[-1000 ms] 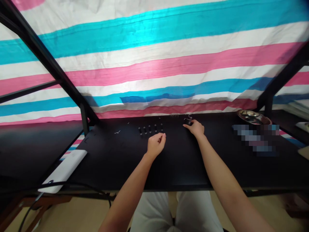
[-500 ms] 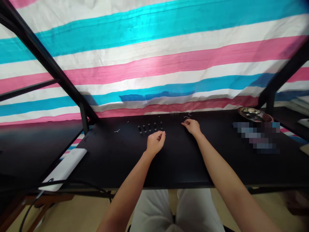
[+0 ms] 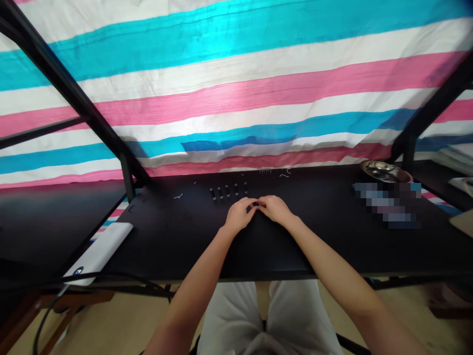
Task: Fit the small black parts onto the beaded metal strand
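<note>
My left hand [image 3: 239, 215] and my right hand [image 3: 274, 209] meet fingertip to fingertip just above the black table. Both are closed in a pinch. Between the fingertips is something small and dark, too small and too covered to name. Just beyond my left hand stands a slanting row of several small black cylinders [image 3: 227, 191] with pale ends. Farther back lies a row of several tiny greyish pieces [image 3: 265, 171]. Thin white curled strips [image 3: 284, 175] rest to the right of those, and another white strip [image 3: 178, 196] lies on the left.
At the far right corner of the black table [image 3: 166, 251] sits a shiny metal dish [image 3: 386, 171], with a blurred-out patch in front of it. A white power bank [image 3: 101, 251] with a black cable lies at the left edge. Striped sheeting [image 3: 236, 88] hangs behind, between black frame bars [image 3: 70, 88].
My right hand has come left and nearer from beside the white strips, and its fingertips now meet those of my left hand. My left hand has moved only slightly.
</note>
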Motion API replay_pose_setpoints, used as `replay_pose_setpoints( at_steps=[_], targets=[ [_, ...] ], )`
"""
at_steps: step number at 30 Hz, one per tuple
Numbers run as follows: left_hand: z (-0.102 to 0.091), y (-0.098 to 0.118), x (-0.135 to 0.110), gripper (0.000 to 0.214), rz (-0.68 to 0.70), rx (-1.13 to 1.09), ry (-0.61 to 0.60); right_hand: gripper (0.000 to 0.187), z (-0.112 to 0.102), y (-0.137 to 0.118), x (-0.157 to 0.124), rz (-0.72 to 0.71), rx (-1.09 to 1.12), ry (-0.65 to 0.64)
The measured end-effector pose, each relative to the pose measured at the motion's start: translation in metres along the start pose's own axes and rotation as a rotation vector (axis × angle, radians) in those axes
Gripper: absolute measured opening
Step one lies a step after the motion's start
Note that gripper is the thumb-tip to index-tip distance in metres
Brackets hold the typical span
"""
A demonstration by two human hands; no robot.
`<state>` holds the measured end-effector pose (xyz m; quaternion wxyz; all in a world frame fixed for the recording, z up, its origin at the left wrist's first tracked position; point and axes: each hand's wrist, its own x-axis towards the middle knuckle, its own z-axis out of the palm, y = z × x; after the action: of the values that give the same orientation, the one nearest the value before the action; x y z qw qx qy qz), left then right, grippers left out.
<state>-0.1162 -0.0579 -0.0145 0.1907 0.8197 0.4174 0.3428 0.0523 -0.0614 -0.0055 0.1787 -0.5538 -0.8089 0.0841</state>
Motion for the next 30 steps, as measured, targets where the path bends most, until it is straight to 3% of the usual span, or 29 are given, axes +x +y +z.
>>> replay_pose_setpoints(
  at_steps=[5, 9, 12, 23, 30],
  targets=[
    [-0.002, 0.003, 0.003, 0.024, -0.143, -0.230, 0.207, 0.026, -0.010, 0.007, 0.001, 0.025, 0.100, 0.115],
    [-0.007, 0.010, 0.007, 0.029, -0.234, -0.552, 0.244, 0.027, -0.014, 0.009, 0.000, 0.079, 0.087, 0.194],
    [-0.009, 0.015, 0.008, 0.030, -0.232, -0.639, 0.242, 0.025, -0.017, 0.005, -0.002, 0.075, 0.032, 0.196],
    [-0.009, 0.018, 0.007, 0.032, -0.243, -0.651, 0.220, 0.024, -0.022, -0.005, -0.004, 0.074, -0.198, 0.046],
    [-0.004, 0.012, 0.003, 0.032, -0.219, -0.468, 0.176, 0.026, -0.025, -0.013, -0.007, 0.110, -0.299, 0.026]
  ],
)
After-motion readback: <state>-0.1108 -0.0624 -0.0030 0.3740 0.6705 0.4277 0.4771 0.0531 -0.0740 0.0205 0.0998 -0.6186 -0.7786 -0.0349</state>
